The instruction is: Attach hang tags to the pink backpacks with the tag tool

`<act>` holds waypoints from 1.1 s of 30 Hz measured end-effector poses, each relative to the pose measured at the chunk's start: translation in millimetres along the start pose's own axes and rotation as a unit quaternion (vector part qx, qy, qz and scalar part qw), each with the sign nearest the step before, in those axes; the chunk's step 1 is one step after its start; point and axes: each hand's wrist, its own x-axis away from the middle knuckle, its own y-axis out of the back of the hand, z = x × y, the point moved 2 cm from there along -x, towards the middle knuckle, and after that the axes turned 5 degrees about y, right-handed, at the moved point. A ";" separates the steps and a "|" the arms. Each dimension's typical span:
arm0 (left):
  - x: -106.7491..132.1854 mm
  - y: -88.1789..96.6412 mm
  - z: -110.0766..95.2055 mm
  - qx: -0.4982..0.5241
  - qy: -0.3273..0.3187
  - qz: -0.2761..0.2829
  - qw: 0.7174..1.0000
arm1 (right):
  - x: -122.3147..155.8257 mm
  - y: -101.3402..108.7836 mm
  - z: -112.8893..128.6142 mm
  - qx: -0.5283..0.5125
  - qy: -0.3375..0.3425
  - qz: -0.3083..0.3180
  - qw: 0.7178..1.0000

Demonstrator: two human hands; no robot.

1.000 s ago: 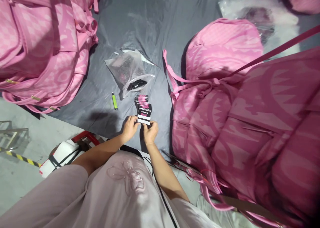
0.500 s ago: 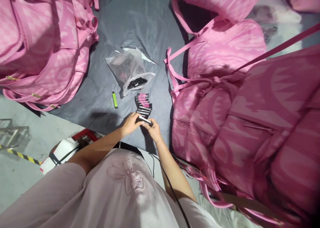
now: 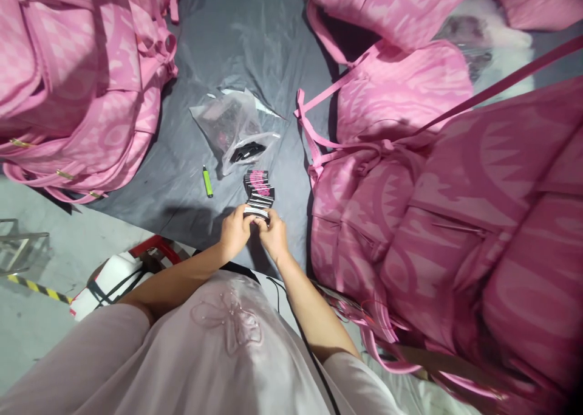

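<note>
A small stack of black cards with white edges [image 3: 255, 212] is gripped between my two hands at the near side of the table. My left hand [image 3: 234, 231] pinches its left end, fingers closed. At the other end, my right hand [image 3: 274, 235] has its thumb and fingers closed on the same stack. Just beyond my fingertips, a fanned row of black-and-pink cards [image 3: 259, 185] lies on the grey cover. Behind that row sits an open clear plastic bag [image 3: 216, 118] with black items [image 3: 248, 152] in its mouth. A slim lime-green tool with dark ends [image 3: 207, 181] lies to the left.
Pink patterned backpacks [image 3: 113, 87] crowd the left side of the grey-covered table [image 3: 237, 38]. More pink backpacks [image 3: 437, 220] fill the right, straps trailing inward. A black cable [image 3: 314, 360] runs by my right arm. A white object with black straps [image 3: 112, 281] is below the table's left edge.
Both hands have shifted slightly left and turned the held stack of cards, so its white edges now face up more evenly. The fanned row, bag and green tool stay put.
</note>
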 end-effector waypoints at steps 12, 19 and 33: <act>-12.1 30.4 -9.2 0.089 0.042 0.072 0.993 | 0.0 -2.4 7.1 -0.038 0.009 0.072 0.997; -19.0 36.6 -33.2 0.202 0.115 0.062 0.971 | 27.2 17.4 70.7 -0.078 0.064 0.143 0.985; -27.8 71.4 -35.3 0.288 0.157 0.369 0.869 | 9.2 33.0 59.1 0.014 0.210 0.123 0.970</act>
